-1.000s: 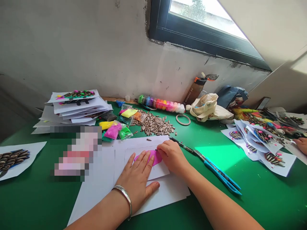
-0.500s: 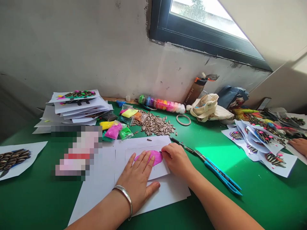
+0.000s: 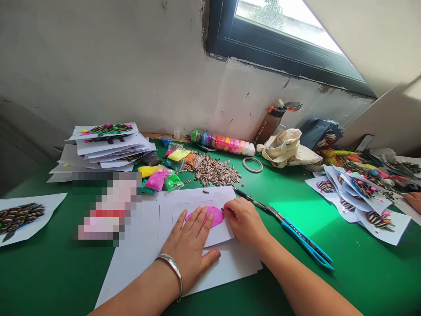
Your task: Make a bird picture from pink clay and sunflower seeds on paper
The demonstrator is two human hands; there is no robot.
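Flat on a small white sheet [image 3: 226, 232] lies a patch of pink clay [image 3: 215, 216]. My left hand [image 3: 192, 245], fingers stretched out, rests over the patch's left part and the paper, hiding some of both. At the patch's right edge, my right hand [image 3: 245, 219] pinches a small dark piece, which looks like a sunflower seed [image 3: 222, 210]; the fingertips hide most of it. Larger white sheets [image 3: 131, 267] lie underneath. A loose pile of sunflower seeds [image 3: 215, 170] spreads beyond the paper, and a single seed [image 3: 205, 192] lies on the sheet's far edge.
Blue-handled tweezers [image 3: 307, 239] lie right of my right hand. Behind are clay bags [image 3: 156, 179], a tape roll [image 3: 252, 165], clay tubs [image 3: 223, 144], a bottle [image 3: 269, 125] and a cloth bag [image 3: 283, 147]. Paper stacks [image 3: 112, 147] stand left; seed pictures [image 3: 365, 193] and another person's hand [image 3: 413, 202] are right.
The whole view has shifted slightly. Both hands keep nearly the same place on the paper and clay. The other person's hand at the right edge has slipped farther out of view.
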